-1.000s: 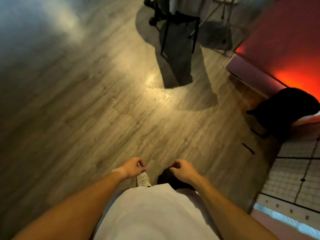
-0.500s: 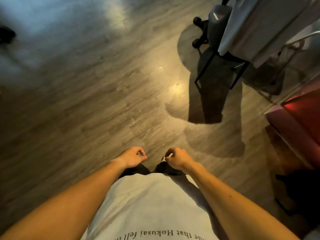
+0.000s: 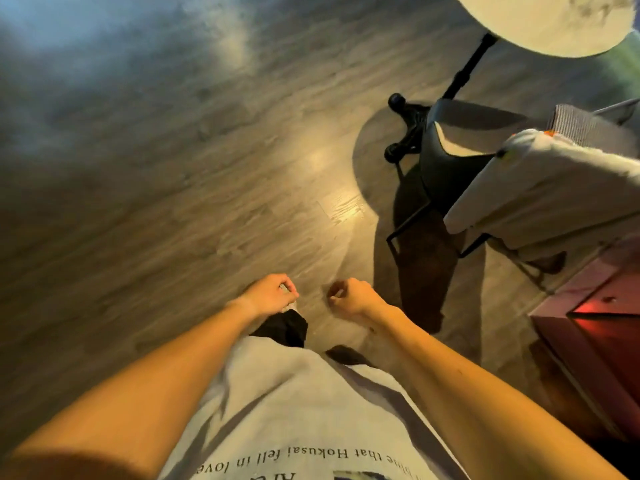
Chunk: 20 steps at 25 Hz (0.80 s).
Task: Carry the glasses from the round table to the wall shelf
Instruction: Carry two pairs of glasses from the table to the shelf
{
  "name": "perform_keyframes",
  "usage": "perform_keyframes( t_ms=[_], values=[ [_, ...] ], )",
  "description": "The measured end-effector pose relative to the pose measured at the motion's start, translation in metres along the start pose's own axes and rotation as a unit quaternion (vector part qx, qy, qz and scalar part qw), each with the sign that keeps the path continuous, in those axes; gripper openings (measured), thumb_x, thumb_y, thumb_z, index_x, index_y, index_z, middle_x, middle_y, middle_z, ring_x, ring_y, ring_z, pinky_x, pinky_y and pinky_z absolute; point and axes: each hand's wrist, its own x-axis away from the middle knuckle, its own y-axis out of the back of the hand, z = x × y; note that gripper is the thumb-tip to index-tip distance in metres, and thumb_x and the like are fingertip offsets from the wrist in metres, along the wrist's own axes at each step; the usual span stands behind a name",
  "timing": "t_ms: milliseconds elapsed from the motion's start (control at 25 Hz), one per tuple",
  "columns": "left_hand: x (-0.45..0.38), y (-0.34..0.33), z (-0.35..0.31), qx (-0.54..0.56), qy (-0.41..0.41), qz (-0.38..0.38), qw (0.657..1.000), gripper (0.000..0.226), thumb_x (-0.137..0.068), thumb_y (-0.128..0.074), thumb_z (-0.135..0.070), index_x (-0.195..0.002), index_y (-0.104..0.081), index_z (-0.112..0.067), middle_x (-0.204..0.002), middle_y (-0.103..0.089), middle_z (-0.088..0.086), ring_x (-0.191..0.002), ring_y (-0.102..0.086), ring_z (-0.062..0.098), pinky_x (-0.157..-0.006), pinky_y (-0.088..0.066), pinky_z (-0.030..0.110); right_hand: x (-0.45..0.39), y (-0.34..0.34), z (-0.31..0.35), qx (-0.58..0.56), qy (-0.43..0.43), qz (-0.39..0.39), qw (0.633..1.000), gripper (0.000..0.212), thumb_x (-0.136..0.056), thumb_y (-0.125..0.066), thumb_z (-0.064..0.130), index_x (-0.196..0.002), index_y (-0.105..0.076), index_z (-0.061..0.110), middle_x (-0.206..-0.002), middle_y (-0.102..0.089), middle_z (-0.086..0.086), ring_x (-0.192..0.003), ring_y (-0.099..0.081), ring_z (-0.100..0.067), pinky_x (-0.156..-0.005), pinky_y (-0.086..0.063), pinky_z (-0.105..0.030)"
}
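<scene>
I look down at a wooden floor. My left hand (image 3: pixel 270 296) and my right hand (image 3: pixel 351 296) hang in front of my waist, both curled into loose fists with nothing in them. The pale round table (image 3: pixel 550 26) shows at the top right edge, on a thin black stem. I see no glasses on the part of it in view, and no wall shelf anywhere.
A dark swivel chair (image 3: pixel 446 157) on a black castor base stands right of centre. A rack draped with white cloth (image 3: pixel 540 188) is beside it. A red-lit low cabinet (image 3: pixel 595 327) sits at the right edge. Bare floor (image 3: pixel 156 185) spreads to the left.
The view has swung right and forward: the chair and draped rack have come closer and the round table's edge has entered at top right. My fists stay curled at my waist.
</scene>
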Motion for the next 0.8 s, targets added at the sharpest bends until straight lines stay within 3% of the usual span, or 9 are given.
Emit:
perform_keyframes(
  t_ms=[120, 280, 440, 640, 800],
  values=[
    [-0.057, 0.064, -0.041, -0.012, -0.007, 0.025, 1.000, 0.008, -0.089, -0.065, -0.024, -0.083, -0.061, -0.019, -0.069, -0.059, -0.001, -0.063, -0.053, 0.015, -0.059, -0.042, 0.027, -0.046, 0.069, 0.036, -0.034, -0.005, -0.031, 0.999, 0.024, -0.090, -0.056, 0.026, -0.108, -0.069, 0.017, -0.114, -0.070, -0.010, -0.105, -0.064, -0.028, -0.086, -0.053, -0.035],
    [-0.138, 0.132, -0.100, -0.052, -0.010, 0.059, 0.997, 0.010, -0.089, -0.065, -0.025, -0.079, -0.061, -0.022, -0.073, -0.063, 0.003, -0.067, -0.057, 0.016, -0.076, -0.052, 0.036, -0.112, 0.149, 0.060, -0.073, -0.021, -0.037, 0.996, 0.023, -0.091, -0.055, 0.028, -0.108, -0.067, 0.020, -0.113, -0.068, -0.008, -0.107, -0.061, -0.027, -0.088, -0.050, -0.034],
    [-0.243, 0.204, -0.184, -0.087, -0.026, 0.071, 0.993, 0.016, -0.089, -0.063, -0.021, -0.075, -0.060, -0.027, -0.073, -0.062, -0.004, -0.076, -0.059, 0.019, -0.083, -0.053, 0.038, -0.202, 0.252, 0.070, -0.119, -0.034, -0.063, 0.990, 0.019, -0.088, -0.058, 0.029, -0.102, -0.068, 0.022, -0.107, -0.070, -0.008, -0.099, -0.065, -0.025, -0.087, -0.054, -0.037],
    [-0.354, 0.280, -0.310, -0.113, -0.048, 0.068, 0.990, 0.011, -0.089, -0.063, -0.020, -0.079, -0.061, -0.023, -0.075, -0.063, -0.005, -0.073, -0.059, 0.016, -0.077, -0.051, 0.032, -0.282, 0.405, 0.077, -0.138, -0.040, -0.090, 0.986, 0.018, -0.088, -0.056, 0.028, -0.101, -0.067, 0.023, -0.112, -0.068, -0.008, -0.098, -0.064, -0.026, -0.087, -0.055, -0.041],
    [-0.414, 0.330, -0.406, -0.142, -0.099, 0.068, 0.982, 0.009, -0.090, -0.062, -0.023, -0.081, -0.061, -0.023, -0.071, -0.062, -0.005, -0.065, -0.056, 0.009, -0.063, -0.045, 0.022, -0.318, 0.514, 0.084, -0.141, -0.025, -0.124, 0.982, 0.020, -0.089, -0.053, 0.026, -0.104, -0.066, 0.020, -0.116, -0.068, -0.010, -0.104, -0.062, -0.029, -0.089, -0.053, -0.039]
  ],
)
